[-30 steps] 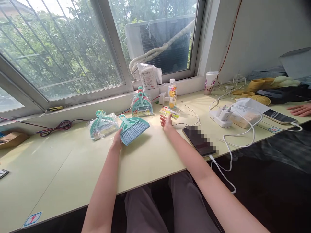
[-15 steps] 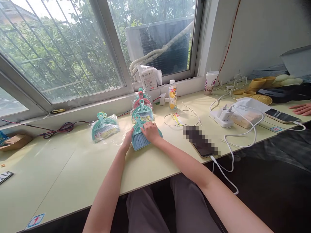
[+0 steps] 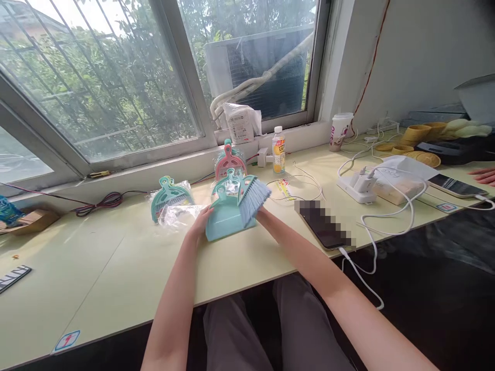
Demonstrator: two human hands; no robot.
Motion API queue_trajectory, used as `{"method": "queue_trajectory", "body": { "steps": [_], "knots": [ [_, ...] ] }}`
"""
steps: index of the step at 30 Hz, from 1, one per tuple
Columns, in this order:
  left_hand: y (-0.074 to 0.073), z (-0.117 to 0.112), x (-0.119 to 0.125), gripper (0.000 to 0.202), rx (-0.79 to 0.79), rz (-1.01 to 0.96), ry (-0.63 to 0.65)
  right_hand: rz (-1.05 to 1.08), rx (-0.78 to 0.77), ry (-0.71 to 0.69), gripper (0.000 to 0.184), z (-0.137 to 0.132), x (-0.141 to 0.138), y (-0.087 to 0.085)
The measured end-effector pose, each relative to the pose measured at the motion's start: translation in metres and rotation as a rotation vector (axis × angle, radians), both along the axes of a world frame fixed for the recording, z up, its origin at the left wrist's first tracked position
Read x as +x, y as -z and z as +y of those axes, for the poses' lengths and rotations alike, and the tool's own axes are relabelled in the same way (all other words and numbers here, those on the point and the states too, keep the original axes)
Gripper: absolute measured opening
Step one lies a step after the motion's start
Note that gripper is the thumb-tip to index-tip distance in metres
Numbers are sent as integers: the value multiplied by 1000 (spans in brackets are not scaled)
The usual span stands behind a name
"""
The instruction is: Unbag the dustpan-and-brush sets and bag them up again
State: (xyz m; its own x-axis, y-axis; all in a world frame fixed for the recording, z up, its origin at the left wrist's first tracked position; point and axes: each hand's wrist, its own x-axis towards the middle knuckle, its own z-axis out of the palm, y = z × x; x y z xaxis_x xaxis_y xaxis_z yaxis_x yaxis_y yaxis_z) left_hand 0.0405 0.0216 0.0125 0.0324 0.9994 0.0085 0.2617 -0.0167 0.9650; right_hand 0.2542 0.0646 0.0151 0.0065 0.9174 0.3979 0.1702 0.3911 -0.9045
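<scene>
A teal dustpan point(image 3: 221, 224) stands tilted on the table in front of me, its open pan facing me. My left hand point(image 3: 201, 222) is closed on its left edge. In front of the pan's right side is a small brush point(image 3: 255, 200) with blue bristles, turned sideways and off the pan. My right hand point(image 3: 263, 214) holds the brush from behind; most of its fingers are hidden. To the left lies a wrapped teal dustpan set point(image 3: 167, 196), with crumpled clear plastic point(image 3: 176, 217) beside it. Behind the dustpan is a wrapped pink set point(image 3: 229, 164), with another teal set partly hidden.
A drink bottle point(image 3: 278, 150) and a paper cup point(image 3: 339, 133) stand toward the back. To the right are a phone point(image 3: 323, 229), a power strip point(image 3: 356, 189) and loose white cables. Another person's hand point(image 3: 485, 175) rests at the far right.
The brush has come off the dustpan and turned to the right in my right hand, exposing the pan. My left hand stays on the dustpan's left edge. The view has shifted slightly.
</scene>
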Motion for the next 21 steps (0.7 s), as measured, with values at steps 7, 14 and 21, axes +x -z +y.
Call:
{"method": "queue_trajectory", "body": {
  "steps": [7,14,21],
  "knots": [
    [5,7,-33,40,40,239,-67,-633,-1,407,38,20,55,-10],
    [11,10,-51,35,110,437,-212,-1140,-50,326,35,24,56,16],
    [13,12,-47,35,178,529,-280,-1036,-74,379,28,26,63,14]
  ]
}}
